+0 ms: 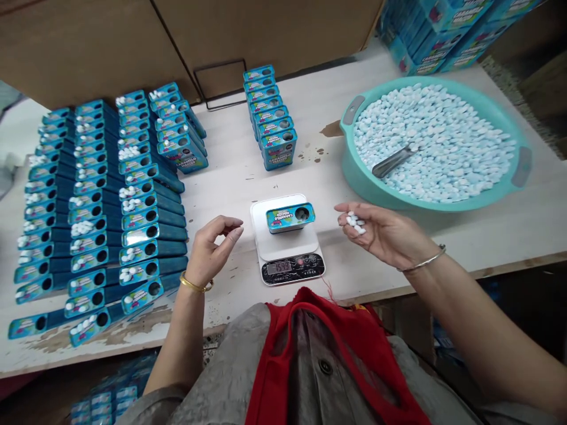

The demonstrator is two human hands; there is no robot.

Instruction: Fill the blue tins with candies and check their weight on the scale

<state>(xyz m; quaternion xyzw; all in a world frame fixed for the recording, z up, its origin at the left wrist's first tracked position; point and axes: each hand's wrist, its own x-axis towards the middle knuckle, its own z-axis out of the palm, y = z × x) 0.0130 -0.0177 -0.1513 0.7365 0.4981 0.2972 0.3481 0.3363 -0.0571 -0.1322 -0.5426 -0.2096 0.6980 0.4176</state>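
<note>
On the white kitchen scale (287,248) stands a blue candy tin (290,218), its round hole toward the right. The scale's display (280,267) is lit and seems to read 159.9. My right hand (383,230), to the right of the scale, cups several small white candies (355,222) in its curled fingers. Left of the scale my left hand (217,248) hovers apart from it, fingers bent and thumb apart from them, with nothing held. A turquoise tub (372,177) full of pale candies (443,141) stands beyond my right hand, with a metal scoop (392,162) lying on them.
Several rows of blue tins (101,206) fill the table's left side, many with candies on their tops. A shorter row of tins (279,147) stands behind the scale. Wrapped stacks (443,35) sit at the back right. A thin black wire frame (220,85) leans near the cardboard (266,29).
</note>
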